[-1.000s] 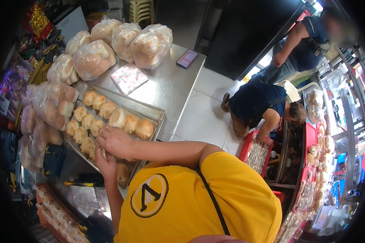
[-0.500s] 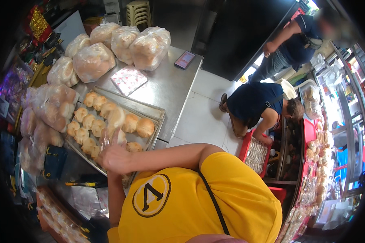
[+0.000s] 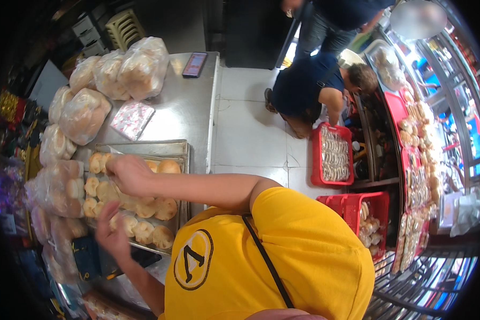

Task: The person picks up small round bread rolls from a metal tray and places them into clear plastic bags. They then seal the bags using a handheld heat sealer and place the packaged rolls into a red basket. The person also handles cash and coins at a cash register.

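Note:
Small golden bread buns (image 3: pixel 165 209) fill a metal baking tray (image 3: pixel 182 152) on the table. Above the tray's far left part, my right hand (image 3: pixel 132 175) is closed, pinching what looks like the edge of a clear plastic bag (image 3: pixel 110 193). The buns beneath show hazily through it. My left hand (image 3: pixel 113 233) is over the tray's near left edge, its fingers apart and blurred by motion. I see nothing in it.
Bagged loaves (image 3: pixel 85 116) crowd the left of the steel table (image 3: pixel 197 114), near a patterned packet (image 3: pixel 132 120) and a phone (image 3: pixel 195 64). To the right, a person (image 3: pixel 309 88) bends over a red crate (image 3: pixel 333 181) of wrapped pastries; another person (image 3: pixel 338 21) stands beyond.
My hands, together over the tray before, are now apart, the right farther away and the left nearer. My view has shifted, bringing another red crate into sight at right.

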Tool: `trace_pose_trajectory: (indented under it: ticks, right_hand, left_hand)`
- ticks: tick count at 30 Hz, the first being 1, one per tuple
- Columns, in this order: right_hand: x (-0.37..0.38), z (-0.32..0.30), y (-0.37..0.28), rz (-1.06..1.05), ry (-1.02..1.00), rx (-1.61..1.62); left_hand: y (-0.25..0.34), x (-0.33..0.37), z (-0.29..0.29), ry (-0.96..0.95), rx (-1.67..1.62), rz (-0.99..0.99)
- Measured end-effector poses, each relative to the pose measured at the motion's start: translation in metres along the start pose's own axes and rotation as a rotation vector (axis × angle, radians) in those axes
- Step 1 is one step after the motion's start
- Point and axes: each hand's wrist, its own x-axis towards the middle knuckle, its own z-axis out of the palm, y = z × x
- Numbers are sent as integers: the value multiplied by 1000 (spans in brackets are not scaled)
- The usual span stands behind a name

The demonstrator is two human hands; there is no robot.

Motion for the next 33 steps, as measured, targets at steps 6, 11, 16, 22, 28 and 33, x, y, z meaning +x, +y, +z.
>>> trace_pose_trajectory:
  ticks: [6, 11, 16, 22, 28, 33]
  right_hand:
    - [12, 2, 4, 3, 58, 125]
    - [26, -63, 18, 216, 39, 117]
    - [32, -82, 7, 128, 83, 460]
    - [26, -57, 0, 116, -46, 338]
    - [14, -54, 43, 105, -80, 21]
    - [24, -14, 17, 65, 20, 136]
  left_hand:
    - [-129, -29, -34, 187, 494, -269]
    - [-66, -62, 38, -65, 653, -231]
    - [-47, -84, 16, 211, 395, -370]
    - [-23, -110, 36, 77, 403, -394]
    - [24, -100, 62, -227, 677, -367]
    - [-24, -148, 59, -72, 673, -400]
